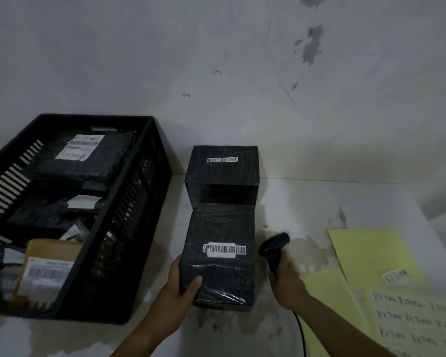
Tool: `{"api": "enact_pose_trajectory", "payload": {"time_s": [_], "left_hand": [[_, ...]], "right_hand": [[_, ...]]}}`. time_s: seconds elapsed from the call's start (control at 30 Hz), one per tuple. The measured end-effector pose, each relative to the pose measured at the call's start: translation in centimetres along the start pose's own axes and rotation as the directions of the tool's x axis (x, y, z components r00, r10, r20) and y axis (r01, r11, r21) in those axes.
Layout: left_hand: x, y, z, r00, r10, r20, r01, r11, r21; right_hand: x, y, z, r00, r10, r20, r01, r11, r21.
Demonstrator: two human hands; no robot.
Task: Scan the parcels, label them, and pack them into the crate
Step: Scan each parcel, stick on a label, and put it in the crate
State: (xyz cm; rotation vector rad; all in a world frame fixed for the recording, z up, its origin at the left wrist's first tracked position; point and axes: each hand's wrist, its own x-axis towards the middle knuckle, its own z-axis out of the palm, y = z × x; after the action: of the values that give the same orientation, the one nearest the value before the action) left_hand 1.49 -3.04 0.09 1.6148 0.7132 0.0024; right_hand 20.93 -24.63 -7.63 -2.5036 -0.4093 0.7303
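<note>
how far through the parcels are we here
Done: several labelled parcels already lie in the crate. In hand: the left hand grips the near black parcel while the right hand holds the scanner beside it; it shows a barcode but no RETURN label. Left: that parcel and the far parcel behind it seem to need labelling from the sticker sheet and packing.

Left of the left hand [183, 284] gripping the near parcel [216, 228], the crate [150, 176] with packed parcels [88, 161] inside; just behind the grip, a second parcel [222, 176]; just right, the scanner [274, 249] in the right hand [286, 282]; farther right, label sheets [417, 320] on the table [307, 202].
</note>
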Motion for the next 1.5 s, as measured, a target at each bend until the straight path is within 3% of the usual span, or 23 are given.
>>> {"api": "enact_pose_trajectory", "payload": {"time_s": [0.3, 0.57, 0.7, 0.8, 0.9, 1.0, 1.1, 1.2, 1.33, 1.5], "left_hand": [[0.4, 0.3, 0.2, 1.0, 0.016, -0.02, -0.016, 1.0, 0.003], [-0.3, 1.4, -0.2, 0.996, 0.075, -0.05, -0.069, 0.992, 0.109], [-0.9, 2.0, -0.5, 0.98, 0.165, -0.113, -0.137, 0.965, 0.225], [-1.7, 2.1, 0.3, 0.959, 0.256, -0.121, -0.192, 0.902, 0.386], [-2.3, 2.0, 2.0, 0.926, 0.357, -0.124, -0.195, 0.733, 0.652], [-3.2, 3.3, 6.2, 0.871, 0.489, 0.049, -0.362, 0.572, 0.736], [-3.4, 4.0, 12.6, 0.823, 0.517, 0.237, -0.516, 0.504, 0.693], [-3.1, 3.2, 19.4, 0.805, 0.445, 0.393, -0.589, 0.522, 0.616], [-1.5, 1.3, 26.6, 0.804, 0.144, 0.577, -0.554, 0.534, 0.639], [0.4, 0.1, 31.2, 0.841, -0.113, 0.529, -0.461, 0.362, 0.81]], "right_hand": [[-0.1, 0.3, 0.4, 0.999, -0.047, -0.012, 0.042, 0.962, -0.271], [-2.1, 1.6, 0.6, 0.995, -0.093, -0.032, 0.087, 0.985, -0.147], [-4.8, 2.8, -0.4, 0.981, -0.194, -0.002, 0.193, 0.977, -0.087], [-6.9, 5.3, -1.7, 0.971, -0.236, 0.05, 0.24, 0.961, -0.134], [-8.2, 8.9, -3.7, 0.976, -0.212, 0.045, 0.216, 0.966, -0.144], [-9.4, 12.9, -6.6, 0.982, -0.19, 0.0, 0.189, 0.974, -0.128], [-9.9, 16.5, -10.0, 0.989, -0.134, -0.058, 0.128, 0.987, -0.092], [-9.6, 19.6, -13.2, 0.991, -0.083, -0.11, 0.079, 0.996, -0.036], [-7.5, 22.8, -17.5, 0.98, -0.014, -0.198, 0.019, 1.0, 0.024], [-3.3, 25.5, -21.0, 0.983, 0.016, -0.181, -0.013, 1.0, 0.019]]}}
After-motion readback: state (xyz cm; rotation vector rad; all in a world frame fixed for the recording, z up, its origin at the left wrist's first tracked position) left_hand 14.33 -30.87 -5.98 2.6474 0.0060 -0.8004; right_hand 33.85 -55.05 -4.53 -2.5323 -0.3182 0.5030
